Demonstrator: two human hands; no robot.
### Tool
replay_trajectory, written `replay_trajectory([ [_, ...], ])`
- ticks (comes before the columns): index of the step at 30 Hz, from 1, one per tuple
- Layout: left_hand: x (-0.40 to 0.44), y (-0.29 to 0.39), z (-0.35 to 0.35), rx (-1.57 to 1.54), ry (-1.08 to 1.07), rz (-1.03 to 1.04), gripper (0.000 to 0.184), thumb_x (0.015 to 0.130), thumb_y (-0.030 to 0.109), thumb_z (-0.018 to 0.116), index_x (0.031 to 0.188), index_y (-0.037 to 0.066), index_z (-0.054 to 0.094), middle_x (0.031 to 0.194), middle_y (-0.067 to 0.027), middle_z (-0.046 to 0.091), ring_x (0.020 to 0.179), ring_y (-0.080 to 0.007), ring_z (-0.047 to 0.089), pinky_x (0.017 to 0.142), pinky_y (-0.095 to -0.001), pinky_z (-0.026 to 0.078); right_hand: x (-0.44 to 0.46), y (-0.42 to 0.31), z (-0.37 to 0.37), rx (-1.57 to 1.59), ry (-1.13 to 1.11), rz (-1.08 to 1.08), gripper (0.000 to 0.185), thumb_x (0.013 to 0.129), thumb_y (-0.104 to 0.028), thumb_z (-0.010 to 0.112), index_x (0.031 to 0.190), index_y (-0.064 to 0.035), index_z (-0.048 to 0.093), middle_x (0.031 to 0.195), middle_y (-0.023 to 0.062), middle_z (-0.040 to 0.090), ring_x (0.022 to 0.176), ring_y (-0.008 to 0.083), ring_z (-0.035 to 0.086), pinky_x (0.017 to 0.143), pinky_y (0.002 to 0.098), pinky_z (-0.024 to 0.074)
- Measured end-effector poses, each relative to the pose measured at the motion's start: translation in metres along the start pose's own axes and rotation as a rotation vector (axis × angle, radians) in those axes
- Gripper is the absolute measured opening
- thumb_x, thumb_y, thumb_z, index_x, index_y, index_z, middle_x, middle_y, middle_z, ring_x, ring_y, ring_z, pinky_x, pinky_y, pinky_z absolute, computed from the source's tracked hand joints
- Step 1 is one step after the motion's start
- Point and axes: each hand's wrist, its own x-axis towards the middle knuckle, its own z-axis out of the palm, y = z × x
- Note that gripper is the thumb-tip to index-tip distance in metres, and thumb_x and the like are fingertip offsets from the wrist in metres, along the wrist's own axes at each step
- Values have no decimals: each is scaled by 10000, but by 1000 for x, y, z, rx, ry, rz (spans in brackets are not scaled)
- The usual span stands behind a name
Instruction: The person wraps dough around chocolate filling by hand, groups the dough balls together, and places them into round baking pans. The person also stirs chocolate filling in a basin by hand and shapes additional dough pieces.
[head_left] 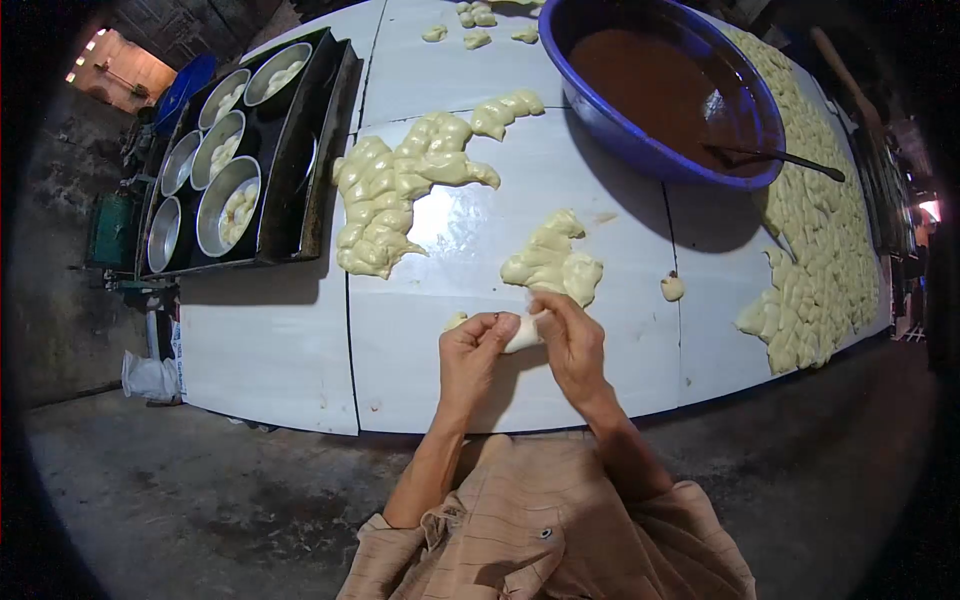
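Note:
Between my two hands is a small piece of pale dough, held just above the near part of the white table. My left hand pinches its left end between thumb and fingers. At the other end my right hand has its fingers closed on the same piece, slightly blurred. A small bit of dough shows behind my left hand. Just beyond my hands lies a clump of dough pieces. Farther off to the left spreads a larger group of dough pieces.
A blue basin of brown filling, with a dark-handled spoon, stands back right. Many dough pieces cover the right side. One small lump sits apart. At left, a black tray holds round tins, some containing dough.

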Motion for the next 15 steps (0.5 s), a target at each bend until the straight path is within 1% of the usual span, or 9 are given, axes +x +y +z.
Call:
replay_trajectory([
  [2,-3,2,-3,-40,-21,-88,267,950,252,685,988,-10,727,829,16,675,712,-23,558,620,-175,433,-6,-12,-9,13,-116,-110,251,897,-155,707,1111,-30,664,967,125,669,870,242,658,730,323,535],
  [4,-4,-2,-7,216,-38,-97,330,993,306,610,1063,3,720,827,-65,698,758,-83,610,674,-240,484,-13,-6,-20,-142,-217,-343,243,897,-148,701,1106,-29,666,988,121,668,924,246,659,759,333,541],
  [6,-12,5,1,469,-23,-21,368,1011,334,571,1120,9,705,803,-114,699,796,-126,647,709,-277,506,-23,-5,-24,-30,-218,-157,216,877,-144,709,1067,-45,677,1001,109,666,909,250,662,784,356,545],
  [7,-18,7,8,587,62,141,356,1007,334,563,1197,58,683,906,-169,688,861,-218,687,750,-334,529,-26,-2,-27,-27,-238,-57,212,874,-156,711,1052,-46,678,999,104,665,905,253,662,784,358,545],
  [8,-20,5,9,751,50,226,335,993,318,581,1201,78,684,968,-163,679,892,-236,682,753,-345,532,-28,0,-30,-26,-256,43,208,871,-167,712,1038,-48,679,997,99,663,901,256,662,783,360,546],
  [11,-24,-4,2,1144,-84,431,310,930,250,648,1232,185,673,1235,-139,590,930,-322,636,800,-401,536,-35,16,-25,-374,-211,-69,187,922,-211,655,1014,-49,671,951,79,654,866,284,657,739,369,536],
  [12,-24,-7,7,1188,-89,462,309,920,244,657,1223,187,677,1237,-139,588,939,-321,633,801,-403,536,-36,20,-28,-439,-203,-91,188,931,-215,642,1018,-51,669,942,77,652,859,290,655,730,373,534],
  [13,-26,-9,10,1234,-94,486,308,911,238,667,1215,188,681,1238,-140,587,947,-319,631,801,-404,536,-36,22,-32,-378,-231,32,197,938,-205,626,1069,-64,665,987,86,649,904,288,655,760,382,531],
  [15,-25,-12,13,1291,-98,499,313,889,247,693,1198,197,688,1262,-144,576,971,-311,630,806,-404,537,-23,28,-47,-324,-93,145,223,935,-219,626,1095,-67,661,1040,97,645,931,290,650,783,386,529],
])
